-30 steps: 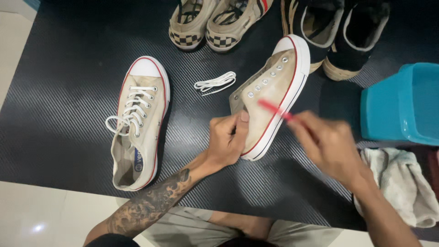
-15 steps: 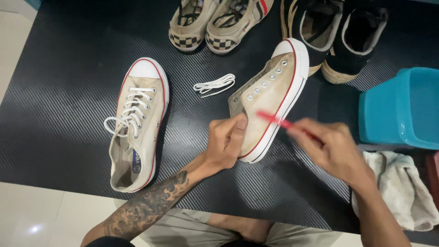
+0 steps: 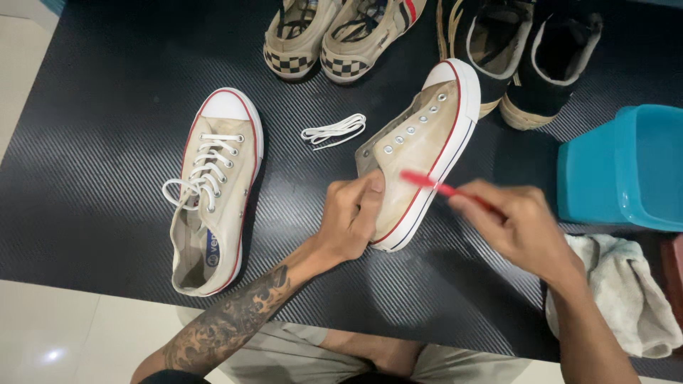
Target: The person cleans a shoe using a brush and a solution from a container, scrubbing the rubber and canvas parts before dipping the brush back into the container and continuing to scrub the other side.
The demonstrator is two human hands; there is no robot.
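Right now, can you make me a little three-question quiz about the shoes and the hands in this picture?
1. True or false: the left hand grips the heel end of the tan sneaker without laces.
2. What does the right hand hold? A) a red brush B) a white shoelace C) a grey cloth
3. Fill in: the loose white shoelace lies on the black mat between the unlaced sneaker and the ____ sneaker.

Key: 1 true; 2 A, its red head is over the sneaker's side; 3 laced.
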